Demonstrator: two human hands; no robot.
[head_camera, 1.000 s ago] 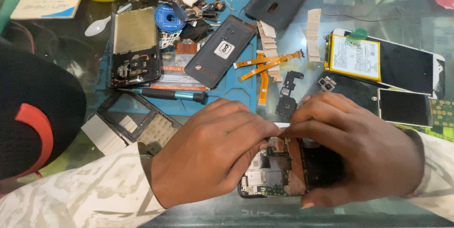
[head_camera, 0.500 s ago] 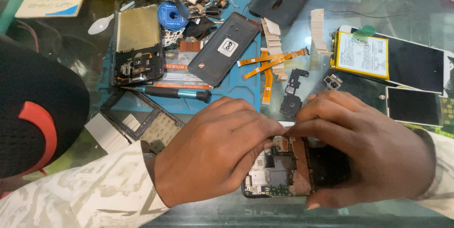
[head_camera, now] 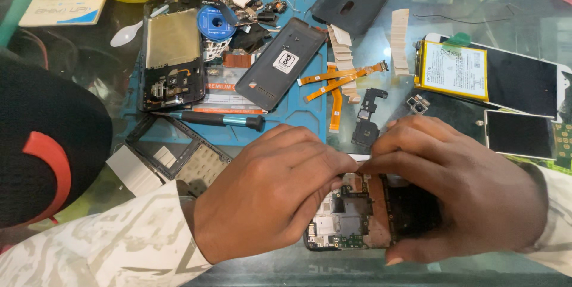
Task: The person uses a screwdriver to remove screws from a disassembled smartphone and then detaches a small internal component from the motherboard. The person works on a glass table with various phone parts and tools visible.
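An opened phone [head_camera: 357, 218] lies face down near the table's front edge, its circuit board and copper-coloured strip exposed. My left hand [head_camera: 268, 195] covers its left side, the fingertips pinching at the top edge of the board. My right hand [head_camera: 459, 192] wraps around the phone's right side and holds it, with thumb and forefinger meeting the left fingertips at the top. Whatever small piece sits between the fingertips is hidden.
A blue work mat [head_camera: 298, 114] holds a second opened phone [head_camera: 171, 55], a grey back cover [head_camera: 281, 65], a screwdriver [head_camera: 220, 120], orange flex cables [head_camera: 336, 81] and small parts. A battery [head_camera: 454, 71] and dark screens [head_camera: 518, 133] lie right. A black cap [head_camera: 42, 150] sits left.
The view has shifted slightly. Both hands stay on the opened phone, with the fingertips working a little at its top edge.
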